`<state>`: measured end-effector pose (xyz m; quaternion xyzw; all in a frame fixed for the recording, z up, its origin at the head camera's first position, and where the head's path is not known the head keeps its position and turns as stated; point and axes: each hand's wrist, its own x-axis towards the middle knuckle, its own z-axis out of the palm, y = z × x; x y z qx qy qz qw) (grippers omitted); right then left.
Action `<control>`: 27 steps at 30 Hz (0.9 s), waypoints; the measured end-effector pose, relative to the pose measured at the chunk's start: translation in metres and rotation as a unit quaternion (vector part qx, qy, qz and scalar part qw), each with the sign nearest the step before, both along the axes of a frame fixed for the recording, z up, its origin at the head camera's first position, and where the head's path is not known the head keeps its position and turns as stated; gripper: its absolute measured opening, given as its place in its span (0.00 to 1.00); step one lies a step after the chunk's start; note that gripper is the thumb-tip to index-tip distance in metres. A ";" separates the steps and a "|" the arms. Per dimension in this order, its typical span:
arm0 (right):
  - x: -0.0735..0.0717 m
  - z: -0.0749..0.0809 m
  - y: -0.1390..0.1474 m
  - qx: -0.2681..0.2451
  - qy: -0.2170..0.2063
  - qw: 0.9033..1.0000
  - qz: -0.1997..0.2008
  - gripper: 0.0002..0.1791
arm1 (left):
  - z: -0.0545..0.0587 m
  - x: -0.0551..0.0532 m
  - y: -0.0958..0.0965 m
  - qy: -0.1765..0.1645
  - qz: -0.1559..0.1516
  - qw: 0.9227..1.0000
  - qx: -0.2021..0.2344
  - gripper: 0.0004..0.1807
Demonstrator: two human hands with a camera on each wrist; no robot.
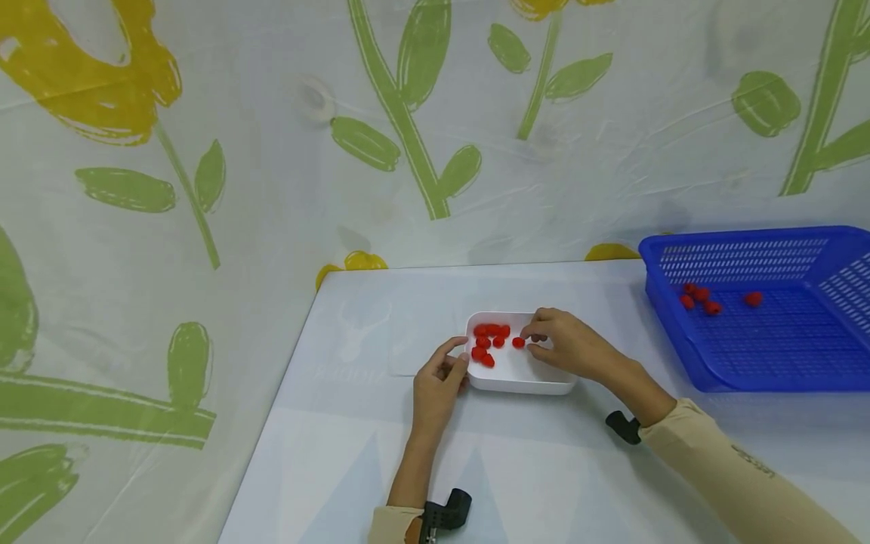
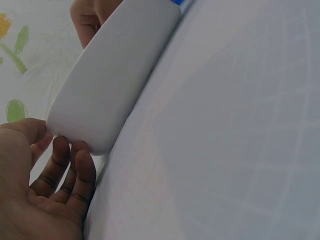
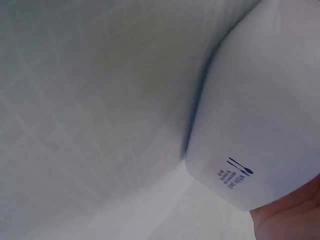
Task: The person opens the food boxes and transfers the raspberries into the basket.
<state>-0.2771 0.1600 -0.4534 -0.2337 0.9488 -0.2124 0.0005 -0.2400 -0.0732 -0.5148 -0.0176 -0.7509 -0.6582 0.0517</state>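
A shallow white tray (image 1: 523,375) stands on the table with several red raspberries (image 1: 483,342) grouped toward its left side. My left hand (image 1: 436,385) holds the tray's left end, its fingertips at the rim and against the outer wall in the left wrist view. Over the tray's right half is my right hand (image 1: 567,344), thumb and forefinger parted. A single raspberry (image 1: 519,342) lies in the tray right at those fingertips. In the right wrist view the tray's side (image 3: 260,110) hides the raspberries and most of the hand.
To the right stands a blue slotted basket (image 1: 754,355) with several raspberries (image 1: 700,296) inside, mostly near its left wall. Behind the white table (image 1: 353,408) hangs a flower-patterned sheet (image 1: 272,189), which also covers the left side.
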 end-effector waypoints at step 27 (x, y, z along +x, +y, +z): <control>-0.011 -0.012 -0.013 0.098 0.123 0.987 0.003 0.10 | -0.001 0.000 0.000 0.010 -0.010 1.000 -0.001 0.14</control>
